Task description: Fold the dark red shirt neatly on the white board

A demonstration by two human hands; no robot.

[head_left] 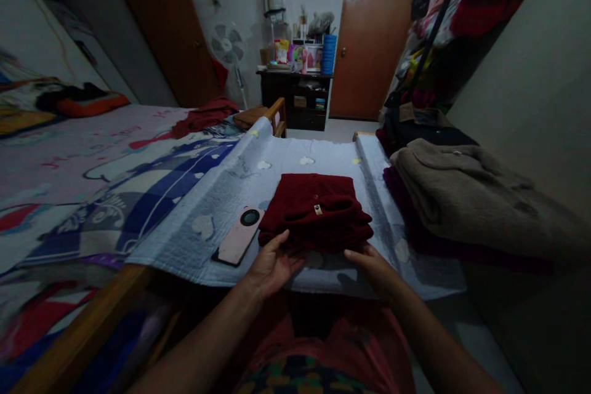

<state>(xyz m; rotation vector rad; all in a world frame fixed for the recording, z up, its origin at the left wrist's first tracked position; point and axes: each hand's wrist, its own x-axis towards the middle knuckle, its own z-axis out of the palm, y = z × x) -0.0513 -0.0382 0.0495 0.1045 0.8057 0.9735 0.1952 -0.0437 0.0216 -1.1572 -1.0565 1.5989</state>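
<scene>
A folded dark red garment with small buttons (318, 188) lies on the light blue quilted cloth (277, 157), a small pale label near its middle. At its near left corner is my left hand (276, 266), palm turned up, thumb against the fabric and fingers at the lower edge. My right hand (372, 265) holds the near right corner, its fingertips partly hidden by the cloth folds. Left of the garment lies a pink phone (240, 237) with a round black camera ring, close to my left hand.
Folded clothes, a taupe coat (462, 191) uppermost, are stacked at the right. On the left is a bed with a patterned blanket (152, 191) and a wooden frame (87, 326). Farther back stand a fan (228, 46) and a dark cabinet (293, 101).
</scene>
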